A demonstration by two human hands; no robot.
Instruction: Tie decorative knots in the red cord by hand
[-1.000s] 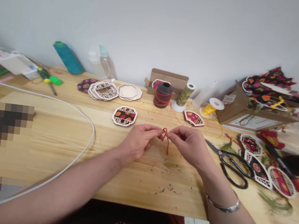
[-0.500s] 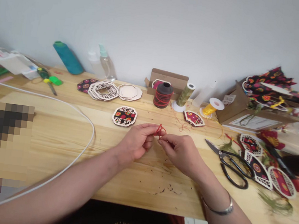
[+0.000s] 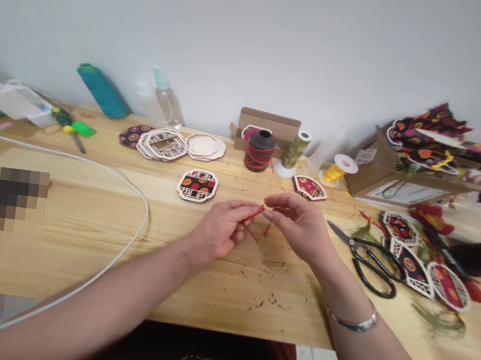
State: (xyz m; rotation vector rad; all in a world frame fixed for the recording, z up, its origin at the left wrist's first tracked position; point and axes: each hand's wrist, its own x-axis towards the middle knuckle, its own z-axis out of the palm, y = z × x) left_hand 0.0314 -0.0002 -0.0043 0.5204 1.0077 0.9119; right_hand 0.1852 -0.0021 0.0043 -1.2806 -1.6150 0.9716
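Between thumb and fingers, my left hand (image 3: 224, 229) pinches a red cord (image 3: 255, 216) near the middle of the table. Loose ends of the cord hang below the fingertips. My right hand (image 3: 298, 225) is at the cord's other side, its thumb touching the cord and its fingers raised apart from the thumb. A patterned octagonal piece (image 3: 197, 185) lies flat behind my left hand. Farther back stands a dark spool with red cord (image 3: 260, 151), and a fan-shaped piece (image 3: 309, 188) lies to its right.
Black-handled scissors (image 3: 373, 260) lie at right, beside several framed pieces. A cardboard box (image 3: 399, 176) of patterned fabric stands behind them. A white cable (image 3: 141, 220) curves across the left. Stacked wooden frames (image 3: 163, 144) and a teal spool (image 3: 103, 92) are at the back.
My right hand's fingers have opened and lifted from their pinch. The red loop has drawn in, and cord ends now hang down. The view has shifted slightly.
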